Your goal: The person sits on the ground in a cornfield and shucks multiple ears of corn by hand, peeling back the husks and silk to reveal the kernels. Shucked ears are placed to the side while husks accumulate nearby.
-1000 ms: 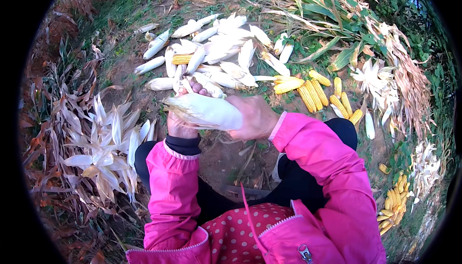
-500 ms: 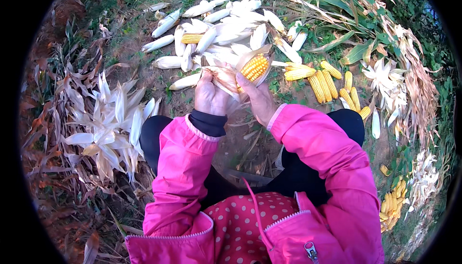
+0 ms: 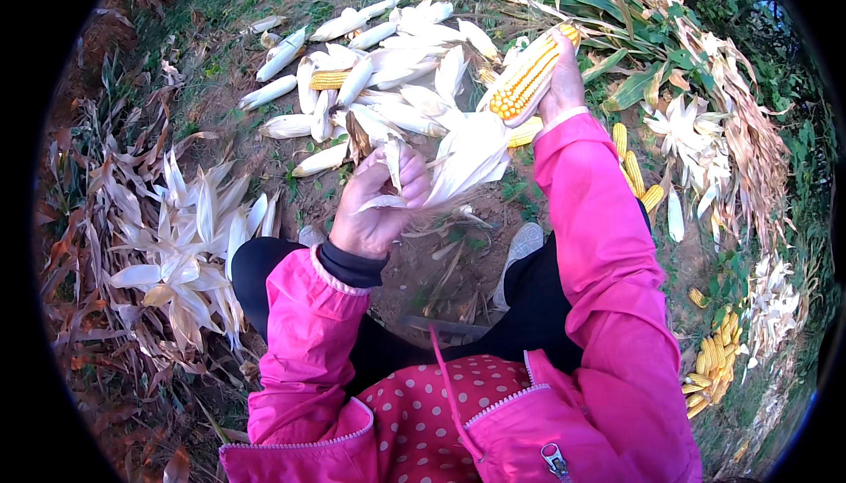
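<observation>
My right hand (image 3: pixel 566 85) is raised at the right of the husked pile and grips a yellow ear of corn (image 3: pixel 531 76). A pale strip of husk lies along the left side of the ear, and more white husk (image 3: pixel 467 159) spreads from its lower end toward my left hand. My left hand (image 3: pixel 379 196) has its fingers curled around dry corn husk (image 3: pixel 388 150), with a brown, papery piece sticking up above them. Whether the husk in my left hand still joins the ear, I cannot tell.
Ahead lies a pile of ears in pale husks (image 3: pixel 405 73). Bare yellow ears (image 3: pixel 631 170) are at the right, with another heap (image 3: pixel 714 364) farther down. Stripped husks (image 3: pixel 189 258) lie at the left. Cut stalks (image 3: pixel 608 7) rest at the far right.
My right hand has swung up and to the right with the ear, whose kernels now show along its length. My hands have moved apart, the left one slightly lower with husk in it.
</observation>
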`<state>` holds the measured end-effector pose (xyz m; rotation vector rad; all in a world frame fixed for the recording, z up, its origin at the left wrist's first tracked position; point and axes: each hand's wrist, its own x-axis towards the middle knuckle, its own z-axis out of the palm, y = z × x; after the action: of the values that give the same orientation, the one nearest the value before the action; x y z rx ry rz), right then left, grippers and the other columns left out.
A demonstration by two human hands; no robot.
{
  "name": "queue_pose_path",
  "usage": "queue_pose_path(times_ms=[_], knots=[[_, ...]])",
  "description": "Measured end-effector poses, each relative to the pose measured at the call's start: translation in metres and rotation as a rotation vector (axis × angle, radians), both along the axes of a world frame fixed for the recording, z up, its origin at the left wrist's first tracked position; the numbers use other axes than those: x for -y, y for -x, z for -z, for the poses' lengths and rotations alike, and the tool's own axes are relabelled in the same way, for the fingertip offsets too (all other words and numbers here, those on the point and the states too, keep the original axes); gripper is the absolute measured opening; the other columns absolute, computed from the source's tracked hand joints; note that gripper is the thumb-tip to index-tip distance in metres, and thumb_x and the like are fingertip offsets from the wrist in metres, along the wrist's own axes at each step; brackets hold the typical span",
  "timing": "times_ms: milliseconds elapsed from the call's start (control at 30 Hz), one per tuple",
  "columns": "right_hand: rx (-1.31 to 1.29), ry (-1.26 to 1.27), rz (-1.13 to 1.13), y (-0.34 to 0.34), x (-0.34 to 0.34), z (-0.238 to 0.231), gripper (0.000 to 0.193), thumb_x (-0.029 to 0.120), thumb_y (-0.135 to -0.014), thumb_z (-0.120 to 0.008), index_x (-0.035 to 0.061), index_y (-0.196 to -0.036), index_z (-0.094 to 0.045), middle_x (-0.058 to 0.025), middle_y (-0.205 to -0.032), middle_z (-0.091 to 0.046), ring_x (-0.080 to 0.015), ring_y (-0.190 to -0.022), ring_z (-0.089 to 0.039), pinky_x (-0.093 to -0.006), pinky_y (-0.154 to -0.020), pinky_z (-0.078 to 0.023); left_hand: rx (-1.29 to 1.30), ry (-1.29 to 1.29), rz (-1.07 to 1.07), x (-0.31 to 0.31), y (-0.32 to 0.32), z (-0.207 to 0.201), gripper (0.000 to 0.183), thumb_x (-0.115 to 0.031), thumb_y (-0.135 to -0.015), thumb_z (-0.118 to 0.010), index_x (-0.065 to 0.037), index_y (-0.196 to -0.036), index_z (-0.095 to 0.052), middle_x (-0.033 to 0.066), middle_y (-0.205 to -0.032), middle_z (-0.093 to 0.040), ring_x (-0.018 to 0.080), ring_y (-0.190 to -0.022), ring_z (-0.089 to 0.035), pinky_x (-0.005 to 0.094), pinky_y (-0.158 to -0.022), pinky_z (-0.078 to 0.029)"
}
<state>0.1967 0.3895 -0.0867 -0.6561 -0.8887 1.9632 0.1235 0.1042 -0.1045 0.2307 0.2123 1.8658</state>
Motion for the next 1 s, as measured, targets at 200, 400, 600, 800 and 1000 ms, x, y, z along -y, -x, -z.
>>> queue_pose_path(times_ms=[200,400,600,800,1000], knots=[[0.31,-0.338,-0.045,0.0,0.013,0.0,0.056,0.052,-0.093,-0.047,-0.0007,-0.11,-0.055,-0.0088,-0.092,-0.062,-0.016,-0.079,-0.062,-0.0291,-0.071,-0.051,-0.767,0.27,0.131,0.015,0.024,-0.015,0.044,-0.038,-0.099,-0.04,0.002,-0.108,-0.055,0.0101,-0.092,-0.06,0.0191,-0.084,-0.058,0.03,-0.072,-0.046],[0.501,-0.766,-0.114,0.012,0.074,-0.012,0.07,0.063,-0.093,-0.031,0.0012,-0.109,-0.059,-0.006,-0.091,-0.064,-0.0113,-0.08,-0.059,-0.0263,-0.072,-0.046,-1.431,0.776,-0.515,0.014,0.05,-0.015,0.052,-0.042,-0.099,-0.041,0.003,-0.122,-0.054,0.0129,-0.114,-0.06,0.0181,-0.108,-0.053,0.033,-0.097,-0.038],[0.437,-0.775,-0.361,0.014,0.138,-0.002,0.06,0.043,-0.1,-0.024,-0.0017,-0.097,-0.063,-0.0107,-0.079,-0.066,-0.0178,-0.073,-0.064,-0.0309,-0.069,-0.048,-0.541,0.338,-0.253,-0.025,-0.015,0.0,0.058,-0.047,-0.099,-0.032,-0.003,-0.136,-0.037,0.0093,-0.131,-0.049,0.0201,-0.117,-0.049,0.0361,-0.102,-0.034],[0.321,-0.68,-0.387,0.018,0.159,0.0,0.05,0.041,-0.099,-0.037,-0.0034,-0.108,-0.057,-0.0124,-0.092,-0.062,-0.0169,-0.085,-0.059,-0.0317,-0.077,-0.045,-0.263,0.293,-0.464,-0.034,-0.02,0.015,0.045,-0.036,-0.102,-0.032,-0.002,-0.128,-0.045,0.0085,-0.121,-0.056,0.016,-0.107,-0.055,0.0315,-0.095,-0.042],[0.273,-0.718,-0.401,0.023,0.168,-0.007,0.046,0.037,-0.099,-0.039,-0.003,-0.118,-0.052,-0.0114,-0.101,-0.06,-0.0159,-0.093,-0.056,-0.0307,-0.083,-0.044,-0.232,0.317,-0.471,-0.027,-0.019,0.014,0.041,-0.032,-0.102,-0.033,-0.002,-0.125,-0.047,0.0088,-0.118,-0.058,0.0166,-0.103,-0.058,0.0316,-0.092,-0.045]])
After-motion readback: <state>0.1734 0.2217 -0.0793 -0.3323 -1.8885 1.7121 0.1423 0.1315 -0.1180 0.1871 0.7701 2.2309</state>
